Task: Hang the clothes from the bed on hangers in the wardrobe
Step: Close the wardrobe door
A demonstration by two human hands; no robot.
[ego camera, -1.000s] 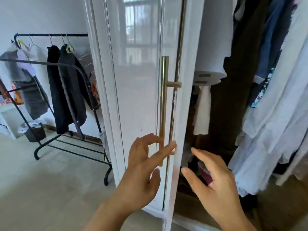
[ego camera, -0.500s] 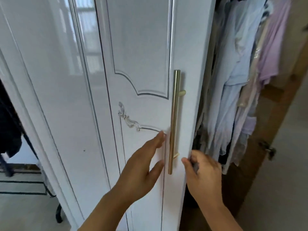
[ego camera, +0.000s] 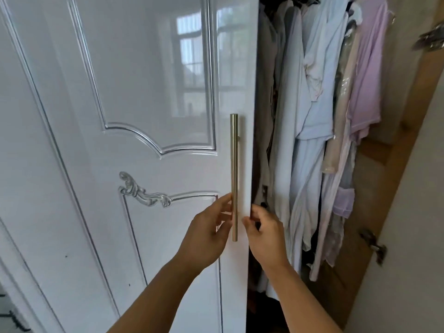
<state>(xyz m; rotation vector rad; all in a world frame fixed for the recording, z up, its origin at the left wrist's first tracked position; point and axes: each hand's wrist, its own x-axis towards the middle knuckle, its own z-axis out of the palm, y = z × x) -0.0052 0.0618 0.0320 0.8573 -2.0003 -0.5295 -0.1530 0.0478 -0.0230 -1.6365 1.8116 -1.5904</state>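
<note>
room: glossy white wardrobe door [ego camera: 149, 164] | clothes [ego camera: 310, 131] hang just right of the door | handle [ego camera: 234, 176] runs vertical | your left hand [ego camera: 206, 234] curls at the handle | your right hand [ego camera: 266, 233] pinches the door edge, nearer the clothes | bed not in view

Both hands [ego camera: 206, 233] [ego camera: 266, 230] raised, fingers curled.

Single head view, forward and down, close to wardrobe door [ego camera: 149, 164].

No writing, label, brand or number can be read anywhere. The white wardrobe door [ego camera: 149, 92] bears only carved scrollwork.
</note>
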